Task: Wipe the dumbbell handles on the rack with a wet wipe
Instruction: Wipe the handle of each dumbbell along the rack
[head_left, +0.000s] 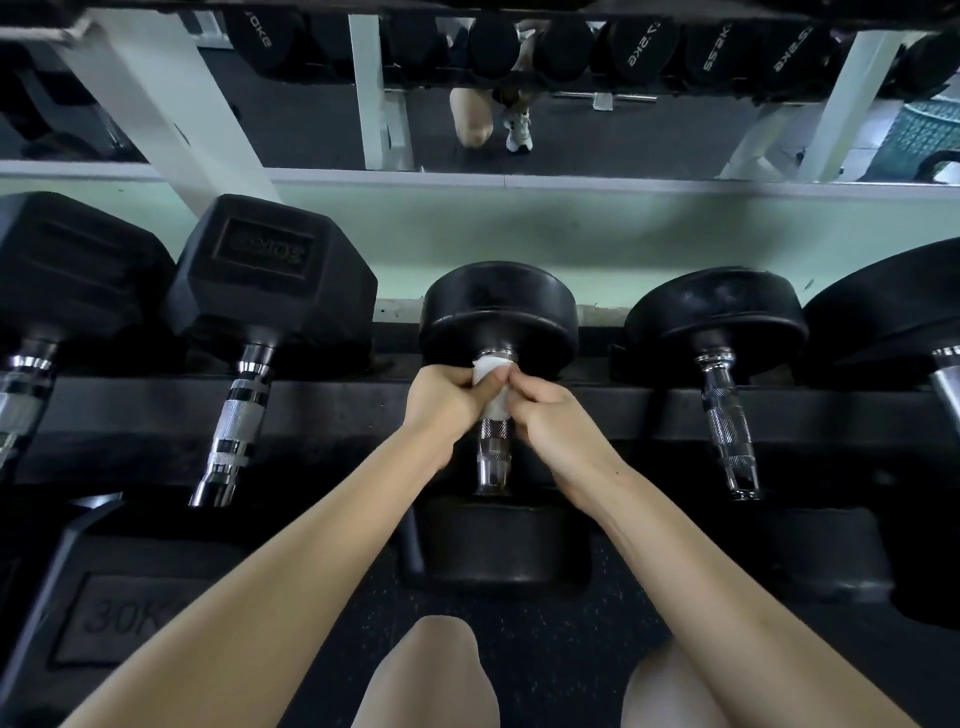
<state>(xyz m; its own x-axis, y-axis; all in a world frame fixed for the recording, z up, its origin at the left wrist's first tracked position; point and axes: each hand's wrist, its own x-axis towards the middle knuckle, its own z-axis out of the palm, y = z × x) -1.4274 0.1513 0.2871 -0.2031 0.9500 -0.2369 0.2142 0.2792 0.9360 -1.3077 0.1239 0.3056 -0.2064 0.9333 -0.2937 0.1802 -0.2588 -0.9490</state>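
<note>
Near the middle of the view, a white wet wipe (491, 370) is wrapped round the far end of a chrome handle (493, 457), right where it meets the round black head (498, 306) of the centre dumbbell. The left hand (447, 397) closes on the wipe from nine o'clock and the right hand (548, 413) from three o'clock. The fingers of both curl round the wrapped bar, and the thumbs nearly touch on top of the cloth. Toward six o'clock from the hands, the knurled part of the handle is bare and shiny. The dumbbell lies across the black rack (363, 410), its far head at twelve o'clock and its near head in shadow at six. At nine o'clock from it sits a hex dumbbell (270, 275) with its own chrome bar (234, 426) uncovered, and at three o'clock a second round dumbbell (717, 317) lies apart from the hands. A mirror (311, 119) runs along the top of the view at twelve o'clock, and the person's bare knees (431, 675) show at six o'clock above the speckled floor (545, 623).
</note>
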